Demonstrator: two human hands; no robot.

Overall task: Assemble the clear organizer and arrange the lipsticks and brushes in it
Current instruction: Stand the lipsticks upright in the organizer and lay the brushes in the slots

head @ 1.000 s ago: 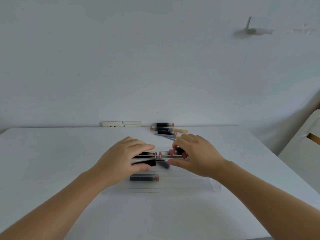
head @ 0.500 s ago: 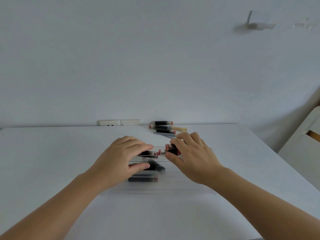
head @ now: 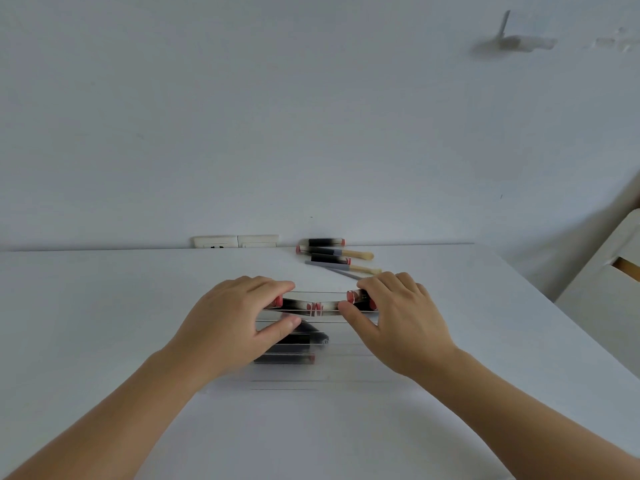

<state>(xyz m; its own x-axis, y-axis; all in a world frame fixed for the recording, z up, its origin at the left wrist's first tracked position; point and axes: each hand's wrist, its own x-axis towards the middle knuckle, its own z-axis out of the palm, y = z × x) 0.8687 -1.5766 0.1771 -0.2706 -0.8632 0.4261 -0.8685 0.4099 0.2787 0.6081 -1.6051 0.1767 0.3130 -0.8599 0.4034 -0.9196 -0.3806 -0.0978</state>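
Note:
The clear organizer [head: 346,372] lies flat on the white table [head: 104,306], its dividers showing as thin lines. My left hand [head: 228,327] grips its left part, fingers curled over the far divider and thumb on a nearer one. My right hand [head: 398,323] pinches a black lipstick with a red end [head: 358,297] at the far row. More black lipsticks [head: 311,306] lie in that row, distorted through the plastic. Another lipstick [head: 284,359] and a dark brush head [head: 317,336] lie in nearer rows.
Loose lipsticks [head: 323,242] and wooden-handled brushes [head: 360,254] lie in a pile at the table's back edge by the wall. A wall socket [head: 235,241] sits left of them. A white chair [head: 609,282] stands to the right of the table.
My right hand has shifted to the right along the far row with the lipstick in its fingers. My left hand has stayed on the organizer's left part.

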